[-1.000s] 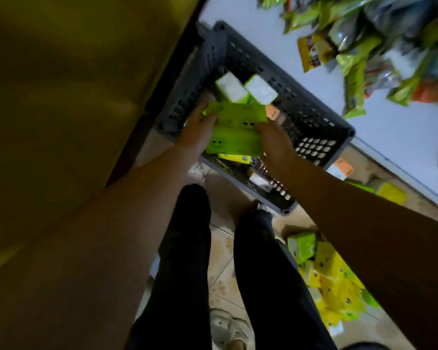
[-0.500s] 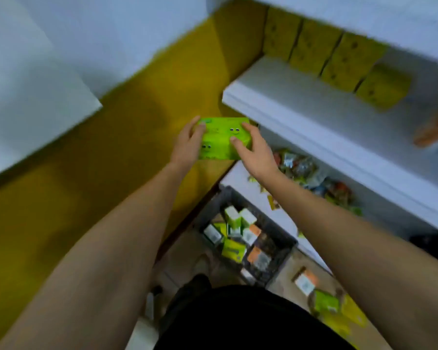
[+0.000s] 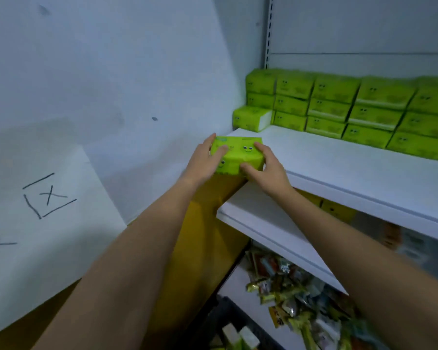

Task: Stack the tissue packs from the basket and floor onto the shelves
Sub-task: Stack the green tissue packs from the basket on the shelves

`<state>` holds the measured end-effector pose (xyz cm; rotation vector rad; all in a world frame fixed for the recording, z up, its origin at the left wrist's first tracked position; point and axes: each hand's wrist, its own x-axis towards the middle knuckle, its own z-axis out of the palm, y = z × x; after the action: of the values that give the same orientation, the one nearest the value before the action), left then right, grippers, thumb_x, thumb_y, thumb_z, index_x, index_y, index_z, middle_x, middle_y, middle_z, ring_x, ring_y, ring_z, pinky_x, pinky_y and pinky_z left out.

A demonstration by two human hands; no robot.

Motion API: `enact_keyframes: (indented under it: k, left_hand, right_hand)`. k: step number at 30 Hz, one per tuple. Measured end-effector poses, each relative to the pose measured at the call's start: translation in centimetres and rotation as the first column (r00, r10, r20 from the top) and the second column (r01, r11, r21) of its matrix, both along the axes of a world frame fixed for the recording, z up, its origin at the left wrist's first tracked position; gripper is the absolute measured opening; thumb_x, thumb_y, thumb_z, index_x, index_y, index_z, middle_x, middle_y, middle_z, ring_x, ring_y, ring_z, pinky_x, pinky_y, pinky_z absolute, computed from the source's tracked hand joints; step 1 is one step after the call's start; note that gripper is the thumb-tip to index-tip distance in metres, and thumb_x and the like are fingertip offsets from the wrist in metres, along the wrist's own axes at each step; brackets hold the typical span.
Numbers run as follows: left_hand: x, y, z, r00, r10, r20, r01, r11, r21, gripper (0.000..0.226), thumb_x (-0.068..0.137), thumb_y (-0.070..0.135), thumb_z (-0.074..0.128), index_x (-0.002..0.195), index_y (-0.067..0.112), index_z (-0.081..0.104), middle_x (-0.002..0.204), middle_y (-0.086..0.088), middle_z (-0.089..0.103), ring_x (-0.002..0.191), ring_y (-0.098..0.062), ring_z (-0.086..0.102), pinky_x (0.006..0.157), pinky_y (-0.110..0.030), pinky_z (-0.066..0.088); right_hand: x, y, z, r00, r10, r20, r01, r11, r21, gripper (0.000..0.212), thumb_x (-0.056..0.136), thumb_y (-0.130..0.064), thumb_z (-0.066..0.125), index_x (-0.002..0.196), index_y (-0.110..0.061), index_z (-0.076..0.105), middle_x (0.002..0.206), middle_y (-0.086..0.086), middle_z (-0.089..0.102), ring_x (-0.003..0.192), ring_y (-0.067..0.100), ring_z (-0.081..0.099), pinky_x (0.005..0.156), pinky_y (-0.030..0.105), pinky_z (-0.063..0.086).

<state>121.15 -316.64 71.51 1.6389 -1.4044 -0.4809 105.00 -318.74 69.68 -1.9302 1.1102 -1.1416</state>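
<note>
Lifted higher than half a second ago, the bright green plastic-wrapped tissue pack (image 3: 238, 157) with printed smiling faces is now at the front left corner of the white upper shelf (image 3: 339, 170); whether it rests there I cannot tell. On its left end the left hand (image 3: 204, 161) grips, fingers curled over the top; the right hand (image 3: 267, 169) grips the right end, thumb along the front. Matching green packs (image 3: 352, 107) stand three high along the shelf's back. Colourful snack packets (image 3: 296, 289) lie heaped below, beside the dark plastic basket (image 3: 220, 320)
</note>
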Motion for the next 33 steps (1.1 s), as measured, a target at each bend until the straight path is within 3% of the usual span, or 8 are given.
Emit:
enact_keyframes:
  k: [4, 8, 12, 15, 20, 24, 30, 33]
  left_hand:
    - [0.2, -4.4, 1.4, 0.995, -0.042, -0.092, 0.046, 0.998, 0.043, 0.058, 0.093, 0.04, 0.051, 0.142, 0.015, 0.032, 0.142, -0.006, 0.044, 0.13, -0.02, 0.042, 0.1, -0.024, 0.032]
    - [1.3, -9.9, 2.2, 0.994, -0.053, -0.095, 0.064, 0.992, 0.111, 0.048, 0.082, 0.053, 0.057, 0.118, 0.023, 0.045, 0.124, -0.012, 0.053, 0.12, -0.027, 0.047, 0.1, -0.037, 0.039]
    - [2.8, -16.0, 2.8, 0.989, -0.13, -0.062, 0.134, 0.989, 0.06, 0.077, 0.054, 0.067, 0.055, 0.122, 0.032, 0.054, 0.123, -0.006, 0.059, 0.12, -0.025, 0.05, 0.103, -0.041, 0.04]
    - [4.3, -20.6, 2.6, 0.981, -0.19, -0.029, 0.19, 0.982, 0.009, 0.074, 0.055, 0.069, 0.054, 0.122, 0.037, 0.056, 0.117, 0.001, 0.065, 0.109, -0.021, 0.059, 0.097, -0.04, 0.046]
    - [5.1, -25.2, 2.4, 0.961, -0.226, -0.162, 0.217, 0.974, -0.071, 0.042, 0.083, 0.032, 0.059, 0.124, 0.025, 0.054, 0.116, 0.003, 0.062, 0.109, -0.019, 0.059, 0.095, -0.038, 0.048]
    - [4.4, -26.7, 1.3, 0.969, -0.183, -0.163, 0.17, 0.981, -0.093, 0.048, 0.084, 0.024, 0.054, 0.13, 0.012, 0.047, 0.128, -0.01, 0.054, 0.117, -0.025, 0.052, 0.098, -0.034, 0.043]
    - [3.0, -26.7, -0.3, 0.996, -0.085, -0.021, 0.08, 0.98, -0.183, 0.055, 0.083, 0.002, 0.052, 0.135, -0.002, 0.037, 0.124, -0.022, 0.036, 0.117, -0.033, 0.04, 0.098, -0.023, 0.028]
    - [3.3, -27.3, -0.3, 0.994, -0.102, -0.027, 0.098, 0.985, -0.144, 0.062, 0.082, 0.002, 0.052, 0.141, -0.001, 0.03, 0.126, -0.024, 0.043, 0.119, -0.036, 0.042, 0.1, -0.032, 0.031]
  right_hand:
    - [1.0, -3.8, 1.0, 0.995, -0.096, 0.033, 0.097, 0.995, -0.029, 0.063, 0.084, -0.018, 0.067, 0.139, -0.01, 0.037, 0.141, 0.008, 0.043, 0.129, 0.021, 0.041, 0.105, 0.027, 0.03]
    - [2.1, -8.4, 1.9, 0.98, -0.192, 0.048, 0.194, 0.979, -0.054, 0.061, 0.084, -0.017, 0.066, 0.139, -0.011, 0.038, 0.141, 0.006, 0.043, 0.13, 0.021, 0.039, 0.099, 0.02, 0.029]
    - [3.7, -13.4, 2.3, 0.947, -0.32, 0.024, 0.321, 0.944, -0.07, 0.061, 0.087, -0.022, 0.063, 0.141, -0.018, 0.036, 0.142, 0.004, 0.042, 0.126, 0.025, 0.03, 0.098, 0.024, 0.026]
    - [5.0, -17.2, 2.9, 0.926, -0.377, 0.002, 0.377, 0.924, -0.069, 0.06, 0.087, -0.023, 0.063, 0.14, -0.019, 0.035, 0.144, 0.003, 0.04, 0.127, 0.026, 0.029, 0.102, 0.028, 0.025]
    - [7.0, -21.9, 3.4, 0.921, -0.39, -0.003, 0.39, 0.92, -0.05, 0.061, 0.086, -0.011, 0.062, 0.141, -0.01, 0.035, 0.145, 0.011, 0.036, 0.134, 0.025, 0.033, 0.111, 0.038, 0.027]
    - [7.4, -22.8, 2.6, 0.886, -0.463, -0.007, 0.463, 0.886, 0.003, 0.052, 0.087, -0.007, 0.057, 0.136, -0.012, 0.041, 0.13, 0.015, 0.034, 0.108, 0.02, 0.048, 0.081, 0.008, 0.031]
    - [8.0, -23.6, 2.0, 0.856, -0.517, -0.017, 0.516, 0.856, -0.026, 0.045, 0.088, 0.002, 0.047, 0.132, -0.007, 0.044, 0.112, 0.016, 0.048, 0.093, 0.021, 0.047, 0.078, 0.021, 0.037]
    - [8.3, -23.8, 2.4, 0.895, -0.444, 0.037, 0.44, 0.895, 0.075, 0.053, 0.091, 0.002, 0.043, 0.141, -0.009, 0.032, 0.131, 0.016, 0.042, 0.099, 0.018, 0.048, 0.073, 0.015, 0.036]
